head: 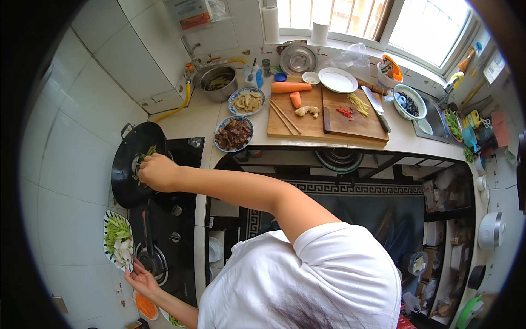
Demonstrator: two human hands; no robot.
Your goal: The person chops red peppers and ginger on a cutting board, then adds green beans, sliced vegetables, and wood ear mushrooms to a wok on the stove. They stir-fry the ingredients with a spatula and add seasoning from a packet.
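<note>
My left hand (pixel 142 278) grips the lower end of a long, blue-rimmed plate (pixel 128 234) beside the stove. Chopped green stalks (pixel 116 230) and pale white slices (pixel 123 251) lie on it. Over the black wok (pixel 123 189), my right hand (pixel 154 172) is curled with its knuckles up; dark green strips (pixel 148 154) show around its fingers. Its fingertips are hidden, so I cannot tell whether it holds any strips. The wok sits tilted on the far part of the black gas hob (pixel 181 214), its handle pointing toward the near burner (pixel 158 263).
Bowls of brown meat slices (pixel 233 133) and pale slices (pixel 246 102) stand beside a steel pot (pixel 218 83). Wooden cutting boards (pixel 287 123) hold carrots (pixel 291 87), ginger (pixel 307 110) and a cleaver (pixel 374 103). An orange shredded-food plate (pixel 146 306) lies below my left hand.
</note>
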